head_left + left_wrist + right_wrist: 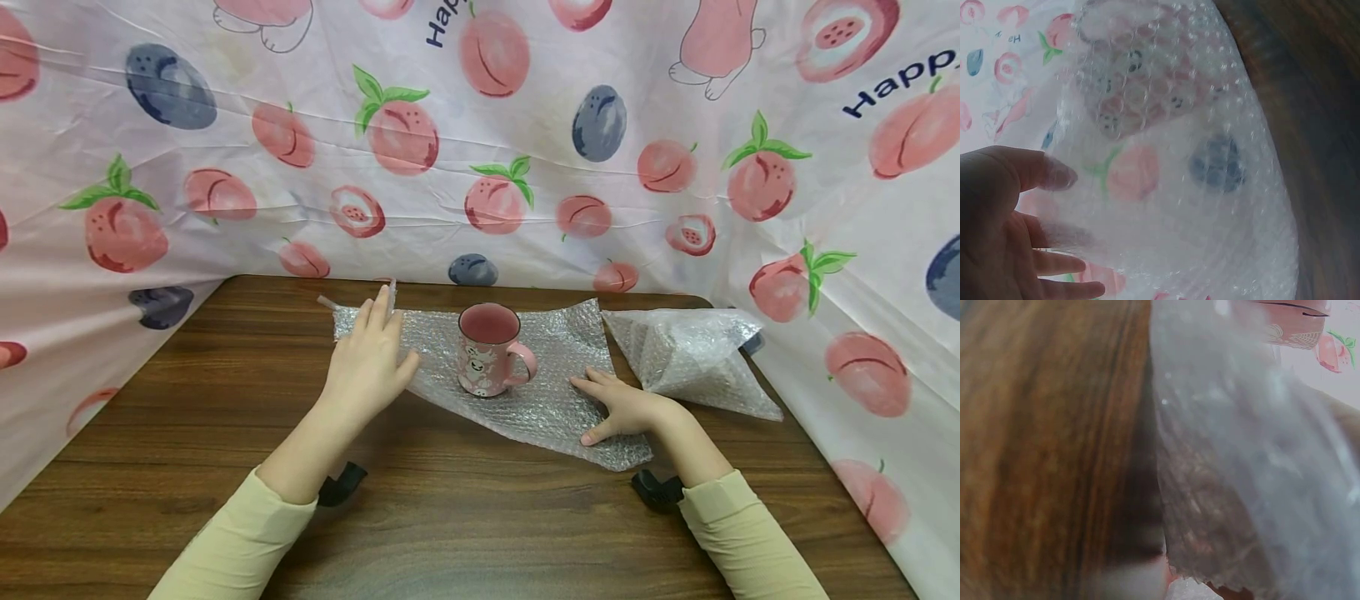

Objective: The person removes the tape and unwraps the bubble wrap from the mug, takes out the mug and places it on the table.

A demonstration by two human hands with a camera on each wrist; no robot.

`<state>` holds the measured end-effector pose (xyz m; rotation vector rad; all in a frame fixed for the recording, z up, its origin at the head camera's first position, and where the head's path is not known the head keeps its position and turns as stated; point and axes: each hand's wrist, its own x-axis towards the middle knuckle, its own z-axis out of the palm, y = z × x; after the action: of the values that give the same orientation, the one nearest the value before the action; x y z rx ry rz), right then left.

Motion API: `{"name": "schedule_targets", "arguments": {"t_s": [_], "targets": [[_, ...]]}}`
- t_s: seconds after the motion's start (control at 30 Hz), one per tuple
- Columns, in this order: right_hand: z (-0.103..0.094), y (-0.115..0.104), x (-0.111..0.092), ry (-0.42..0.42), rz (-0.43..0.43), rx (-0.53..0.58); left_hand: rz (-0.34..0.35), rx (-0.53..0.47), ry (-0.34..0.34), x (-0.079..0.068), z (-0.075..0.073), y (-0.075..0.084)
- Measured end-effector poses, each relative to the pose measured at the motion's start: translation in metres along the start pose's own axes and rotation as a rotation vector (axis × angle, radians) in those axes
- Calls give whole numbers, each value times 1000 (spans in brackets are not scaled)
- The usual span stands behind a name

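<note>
A pink mug (480,358) with white cartoon figures stands upright on a sheet of bubble wrap (555,358), its handle toward the right. At the sheet's left end, my left hand (366,358) touches the wrap with fingers extended, and a bit of film sticks up by the fingertips. The left wrist view shows the mug (1141,81) through the raised, see-through wrap (1185,219), beside the thumb and fingers. My right hand (622,407) rests on the sheet's right part with its fingers spread. In the right wrist view the wrap (1210,456) hides most of that hand.
A bubble-wrapped bundle (690,354) lies at the right, beside the sheet, with a dark item partly hidden behind it. The brown wooden table (450,517) is bordered by a fruit-print curtain (300,225) at the back and sides.
</note>
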<state>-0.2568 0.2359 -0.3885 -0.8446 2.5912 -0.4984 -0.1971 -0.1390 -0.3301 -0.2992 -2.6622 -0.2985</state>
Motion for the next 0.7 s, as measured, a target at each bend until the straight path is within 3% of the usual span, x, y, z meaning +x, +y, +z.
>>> {"name": "schedule_targets", "arguments": {"t_s": [0.3, 0.7], "targets": [[-1, 0, -1, 4, -7, 4, -20, 48, 12, 1, -5, -7], [-1, 1, 0, 6, -3, 6, -31, 95, -51, -2, -7, -12]]}}
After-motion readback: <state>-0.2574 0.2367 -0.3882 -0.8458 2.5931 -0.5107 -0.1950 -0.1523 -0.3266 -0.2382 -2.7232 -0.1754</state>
